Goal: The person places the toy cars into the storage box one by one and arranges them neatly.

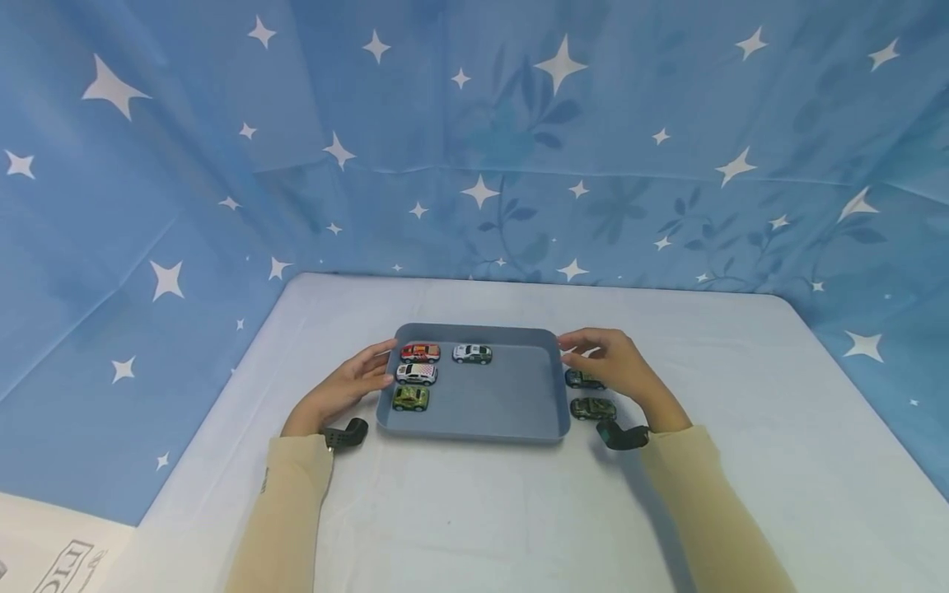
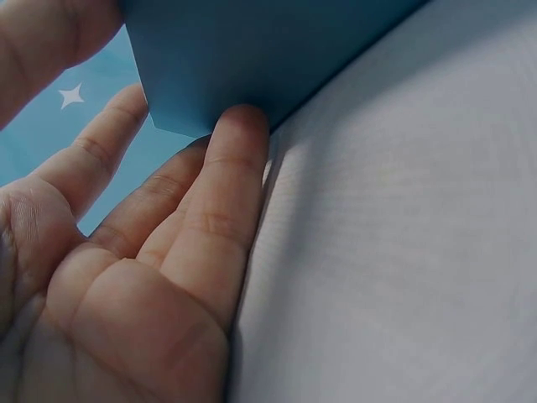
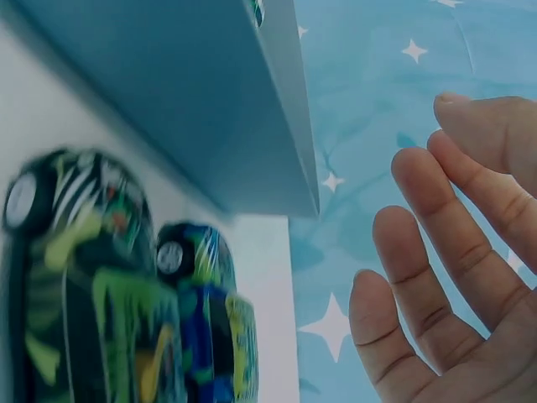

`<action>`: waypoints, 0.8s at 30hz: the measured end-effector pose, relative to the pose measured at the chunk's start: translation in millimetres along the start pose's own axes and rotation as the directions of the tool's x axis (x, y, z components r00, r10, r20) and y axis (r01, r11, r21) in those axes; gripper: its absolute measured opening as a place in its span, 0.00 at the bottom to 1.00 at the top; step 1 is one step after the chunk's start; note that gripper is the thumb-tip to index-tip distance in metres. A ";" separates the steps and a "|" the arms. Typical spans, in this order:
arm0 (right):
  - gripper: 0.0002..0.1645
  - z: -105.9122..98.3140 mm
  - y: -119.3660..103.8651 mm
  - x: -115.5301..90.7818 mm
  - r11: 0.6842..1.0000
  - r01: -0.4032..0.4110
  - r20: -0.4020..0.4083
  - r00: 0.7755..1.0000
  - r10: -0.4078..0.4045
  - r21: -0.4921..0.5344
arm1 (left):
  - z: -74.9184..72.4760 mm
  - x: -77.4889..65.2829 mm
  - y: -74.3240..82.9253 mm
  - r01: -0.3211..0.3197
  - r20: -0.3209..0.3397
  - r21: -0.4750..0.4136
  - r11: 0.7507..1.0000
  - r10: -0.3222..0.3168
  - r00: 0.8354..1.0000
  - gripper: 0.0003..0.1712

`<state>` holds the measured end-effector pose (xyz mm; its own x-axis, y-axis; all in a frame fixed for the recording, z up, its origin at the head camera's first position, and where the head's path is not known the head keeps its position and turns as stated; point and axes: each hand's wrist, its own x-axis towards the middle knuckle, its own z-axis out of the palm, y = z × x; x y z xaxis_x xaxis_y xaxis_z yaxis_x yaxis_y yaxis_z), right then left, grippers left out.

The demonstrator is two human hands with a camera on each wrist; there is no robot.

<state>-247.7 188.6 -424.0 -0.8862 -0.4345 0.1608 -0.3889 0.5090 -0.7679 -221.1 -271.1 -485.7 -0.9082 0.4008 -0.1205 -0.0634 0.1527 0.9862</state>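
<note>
A shallow blue-grey tray (image 1: 489,412) lies on the white table with toy cars in it. Along its left wall stand a red car (image 1: 420,353), a white car with a checked roof (image 1: 417,375) and a green car (image 1: 411,399). A white-and-green car (image 1: 472,354) stands alone near the back wall. My left hand (image 2: 168,227) touches the tray's left outer wall with fairly straight fingertips. Beside the right rim, my right hand (image 3: 453,277) is held with fingers spread and no object in it. Below it are a dark blue-and-green car (image 3: 210,319) and a camouflage car (image 3: 92,285).
The white-covered table (image 1: 474,511) extends around the tray. Behind it hangs a blue curtain (image 1: 474,123) with white stars. A pale printed item (image 1: 67,548) shows at the lower left. Each wrist carries a small black camera.
</note>
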 end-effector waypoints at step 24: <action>0.23 -14.5 31.9 -22.0 0.970 -0.240 0.060 0.968 0.242 -0.041 | 0.4 -2.4 -0.8 -0.003 0.004 0.012 1.000 0.003 1.000 0.45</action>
<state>-244.3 225.2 -443.0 -0.9372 -0.3421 -0.0671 -0.1750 0.6282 -0.7581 -218.7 -271.9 -486.3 -0.9066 0.4050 -0.1182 -0.0559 0.1624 0.9851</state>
